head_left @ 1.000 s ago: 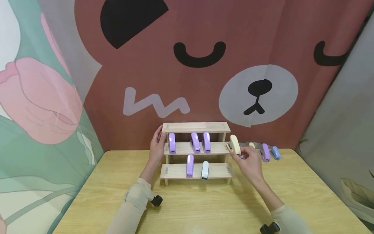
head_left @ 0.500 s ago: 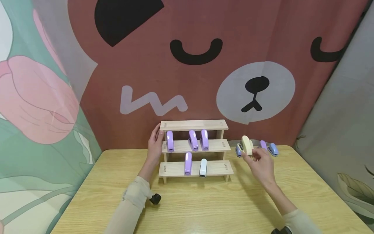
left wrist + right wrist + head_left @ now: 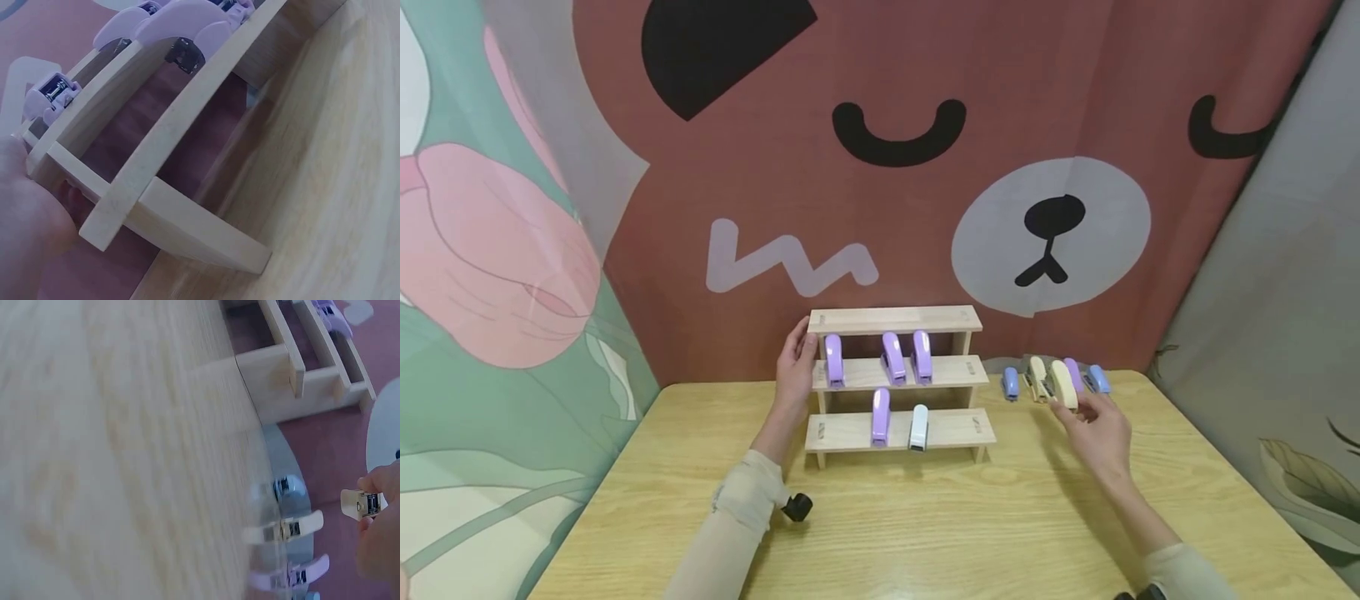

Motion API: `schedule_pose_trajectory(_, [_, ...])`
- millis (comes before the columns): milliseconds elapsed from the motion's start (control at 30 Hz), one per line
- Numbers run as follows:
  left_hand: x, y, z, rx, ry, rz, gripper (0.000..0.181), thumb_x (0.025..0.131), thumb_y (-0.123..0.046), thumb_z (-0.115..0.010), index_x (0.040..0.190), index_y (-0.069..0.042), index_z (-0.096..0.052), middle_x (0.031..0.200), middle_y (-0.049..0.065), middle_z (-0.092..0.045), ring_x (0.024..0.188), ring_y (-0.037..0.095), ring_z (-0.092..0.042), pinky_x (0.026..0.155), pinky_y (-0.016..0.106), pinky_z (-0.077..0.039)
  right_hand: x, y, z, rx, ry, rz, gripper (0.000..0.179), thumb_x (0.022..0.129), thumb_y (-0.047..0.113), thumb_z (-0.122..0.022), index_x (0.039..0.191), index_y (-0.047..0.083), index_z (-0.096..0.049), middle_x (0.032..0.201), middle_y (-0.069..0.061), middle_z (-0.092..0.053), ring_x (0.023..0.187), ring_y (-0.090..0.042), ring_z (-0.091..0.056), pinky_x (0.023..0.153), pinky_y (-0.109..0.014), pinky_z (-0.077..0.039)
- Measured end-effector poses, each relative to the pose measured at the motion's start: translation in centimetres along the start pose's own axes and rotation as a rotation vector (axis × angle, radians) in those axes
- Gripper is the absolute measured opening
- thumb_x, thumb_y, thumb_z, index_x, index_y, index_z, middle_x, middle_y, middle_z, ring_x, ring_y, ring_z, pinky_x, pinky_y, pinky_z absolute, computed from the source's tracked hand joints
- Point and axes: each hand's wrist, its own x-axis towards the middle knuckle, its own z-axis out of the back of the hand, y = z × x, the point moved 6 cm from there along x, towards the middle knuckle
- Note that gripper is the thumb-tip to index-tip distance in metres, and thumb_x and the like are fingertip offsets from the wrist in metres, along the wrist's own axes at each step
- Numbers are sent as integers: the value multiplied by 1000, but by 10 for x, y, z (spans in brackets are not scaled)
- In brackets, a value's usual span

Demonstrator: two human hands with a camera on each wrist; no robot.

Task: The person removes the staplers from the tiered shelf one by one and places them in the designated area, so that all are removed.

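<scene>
A three-tier wooden display shelf (image 3: 895, 319) stands on the table, my left hand (image 3: 795, 360) gripping its upper left end. In the left wrist view that hand (image 3: 31, 215) is partly cut off by the edge. Three purple staplers (image 3: 834, 361) sit on the middle tier; a purple stapler (image 3: 881, 417) and a white stapler (image 3: 918, 427) sit on the bottom one. Right of the shelf, my right hand (image 3: 1099, 429) pinches a cream stapler (image 3: 1063, 385) between thumb and fingers. The right wrist view shows this stapler (image 3: 359, 504) raised above the others.
Along the table's back edge stand a blue stapler (image 3: 1011, 384), another cream stapler (image 3: 1037, 377), a purple stapler (image 3: 1073, 373) partly hidden, and a second blue stapler (image 3: 1098, 379). A curtain with a bear face (image 3: 760, 167) hangs directly behind the table (image 3: 880, 517).
My right hand has carried the cream stapler rightward, away from the middle tier's right end to the row of staplers. My left hand keeps its grip on the shelf. The view shifts slightly.
</scene>
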Motion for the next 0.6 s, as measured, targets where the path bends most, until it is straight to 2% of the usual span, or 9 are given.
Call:
schedule_pose_trajectory(167, [1,0,-1,-19,-1,30,55,103,-40,-57,154,-24,-47,151,0,-49,139,17,-43,114,37,-35,5,-27,8,-5,23,-154,31,88,27,-83,97,-1,-77,86,-9,-65,72,-10,-53,61,-23,-41])
schedule_pose_trajectory(267, [1,0,-1,-24,-8,44,54,103,-40,-58,154,-25,-47,151,-1,-49,138,16,-43,114,37,-35,8,-41,12,-9,45,-235,36,90,31,-80,104,-2,-77,89,-10,-68,75,-15,-56,62,-25,-43])
schedule_pose_trajectory(400, [0,1,-1,-29,-20,65,54,103,-42,-58,154,-27,-47,150,-4,-49,137,16,-44,113,37,-36,12,-58,21,-7,54,-317,42,92,32,-77,111,-5,-74,84,-7,-70,82,-24,-57,66,-29,-43])
schedule_pose_trajectory(600, [-1,2,-1,-37,-29,82,57,101,-47,-61,153,-28,-48,149,-6,-50,137,15,-43,114,36,-34,16,-85,37,12,59,-425,49,92,33,-76,118,-8,-70,81,-2,-69,92,-26,-54,71,-28,-42])
